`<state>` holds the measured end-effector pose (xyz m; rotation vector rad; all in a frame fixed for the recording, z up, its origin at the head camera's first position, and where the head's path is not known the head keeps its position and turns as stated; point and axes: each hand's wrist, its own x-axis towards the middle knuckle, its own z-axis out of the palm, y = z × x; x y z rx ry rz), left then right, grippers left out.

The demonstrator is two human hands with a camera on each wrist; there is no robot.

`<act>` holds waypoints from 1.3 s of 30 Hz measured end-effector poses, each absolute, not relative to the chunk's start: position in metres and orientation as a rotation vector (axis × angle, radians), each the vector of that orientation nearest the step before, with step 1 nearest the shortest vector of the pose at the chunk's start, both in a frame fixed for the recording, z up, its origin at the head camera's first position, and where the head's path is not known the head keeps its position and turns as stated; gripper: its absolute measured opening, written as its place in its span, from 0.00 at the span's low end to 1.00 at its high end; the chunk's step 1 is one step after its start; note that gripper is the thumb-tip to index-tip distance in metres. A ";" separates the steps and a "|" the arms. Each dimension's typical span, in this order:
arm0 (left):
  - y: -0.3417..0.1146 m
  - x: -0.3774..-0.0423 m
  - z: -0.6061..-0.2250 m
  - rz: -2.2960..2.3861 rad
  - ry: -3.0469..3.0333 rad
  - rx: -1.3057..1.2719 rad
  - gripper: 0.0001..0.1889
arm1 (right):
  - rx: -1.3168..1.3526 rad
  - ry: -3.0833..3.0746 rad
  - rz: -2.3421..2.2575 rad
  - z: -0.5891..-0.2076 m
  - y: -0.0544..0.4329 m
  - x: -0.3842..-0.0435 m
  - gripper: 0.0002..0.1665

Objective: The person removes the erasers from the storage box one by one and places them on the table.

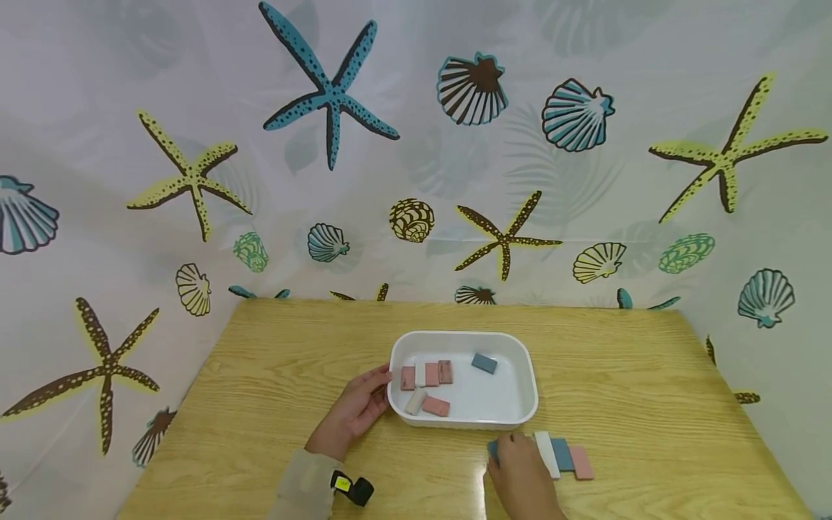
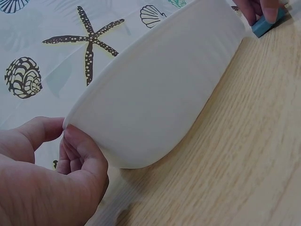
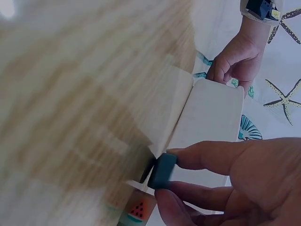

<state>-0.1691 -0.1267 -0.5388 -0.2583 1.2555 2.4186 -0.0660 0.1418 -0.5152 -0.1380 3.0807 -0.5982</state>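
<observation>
A white plastic tub (image 1: pixel 463 425) with rounded corners rests on the table. My left hand (image 1: pixel 356 408) pinches its left rim between thumb and fingers, seen closely in the left wrist view. My right hand (image 1: pixel 520 469), just in front of the tub, pinches a small blue rectangular block (image 3: pixel 162 170) at the tabletop. To its right a white block (image 1: pixel 547 453), another blue block (image 1: pixel 562 455) and a pink block (image 1: pixel 581 462) lie side by side. Inside the tub are several pink and white blocks and one blue block (image 1: pixel 484 362).
A wood-grain table (image 1: pixel 292 339) extends around the tub. Behind and beside it hangs a white cloth (image 1: pixel 403 159) printed with starfish and shells. A block with a watermelon picture (image 3: pixel 137 212) shows below the held one in the right wrist view.
</observation>
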 end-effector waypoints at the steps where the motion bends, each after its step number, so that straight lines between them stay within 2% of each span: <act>1: -0.126 -0.169 -0.539 2.418 1.259 -0.256 0.26 | -0.128 3.070 -0.592 -0.515 0.142 -0.066 0.11; 20: -0.126 -0.171 -0.541 2.433 1.236 -0.258 0.26 | -0.220 3.006 -0.675 -0.513 0.149 -0.066 0.09; 29: -0.128 -0.170 -0.541 2.429 1.232 -0.254 0.25 | -0.453 2.618 -1.275 -0.483 0.168 -0.070 0.13; 35: -0.128 -0.170 -0.539 2.419 1.237 -0.238 0.25 | -0.363 2.632 -1.371 -0.462 0.183 -0.084 0.12; 39: -0.127 -0.170 -0.540 2.423 1.235 -0.241 0.26 | -0.249 2.497 -1.488 -0.456 0.198 -0.103 0.18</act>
